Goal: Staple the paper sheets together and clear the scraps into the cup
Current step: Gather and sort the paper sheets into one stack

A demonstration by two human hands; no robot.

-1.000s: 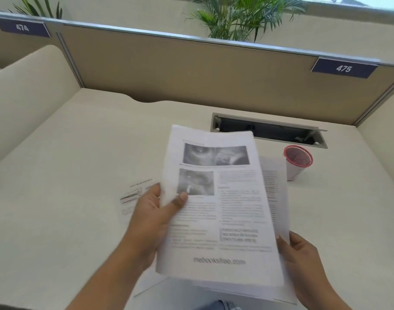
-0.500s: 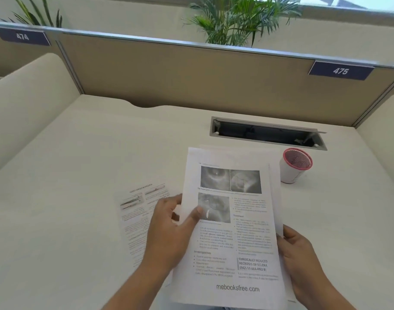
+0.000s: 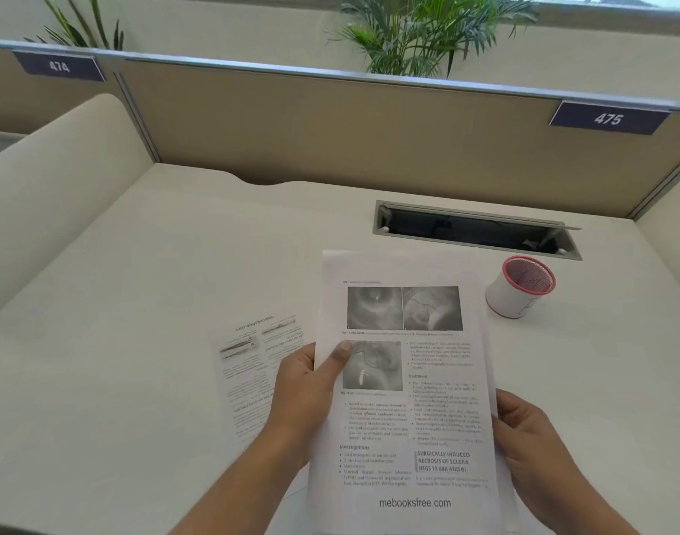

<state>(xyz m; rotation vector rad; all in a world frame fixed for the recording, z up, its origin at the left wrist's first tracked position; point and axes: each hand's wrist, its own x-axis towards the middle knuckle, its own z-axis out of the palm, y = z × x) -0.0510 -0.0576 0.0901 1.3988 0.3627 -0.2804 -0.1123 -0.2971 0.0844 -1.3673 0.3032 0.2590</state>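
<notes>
Two hands, left hand (image 3: 305,395) and right hand (image 3: 539,453), gripping paper sheets (image 3: 404,380) edges

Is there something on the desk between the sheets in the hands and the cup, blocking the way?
Nothing visible. The held sheets sit between the left hand and right hand; only bare desk lies before the cup.

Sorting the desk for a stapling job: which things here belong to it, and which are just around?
Job: printed white paper sheets held in left hand and right hand; loose printed sheet; red-rimmed white cup.
Around: open cable tray; potted palms; number plate 475.
</notes>
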